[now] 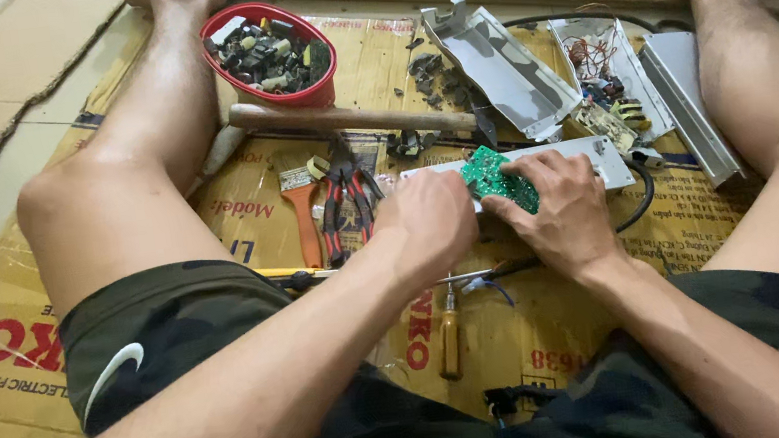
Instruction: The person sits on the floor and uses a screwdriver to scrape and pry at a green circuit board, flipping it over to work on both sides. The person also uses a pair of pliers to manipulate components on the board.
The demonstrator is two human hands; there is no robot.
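Note:
A green circuit board [493,176] lies against a flat white metal casing [600,155] on cardboard between my legs. My right hand [557,213] grips the board's right side, fingers curled over its edge. My left hand [430,224] is closed at the board's left edge; what it pinches is hidden behind its knuckles. A black cable [642,196] curls from the casing past my right hand.
A red bowl [322,90] of dark parts stands at the back left. A wooden-handled hammer [347,117], red-handled pliers [346,200], an orange brush [306,214] and a screwdriver [449,335] lie near. Opened metal housings [515,70] sit at the back right.

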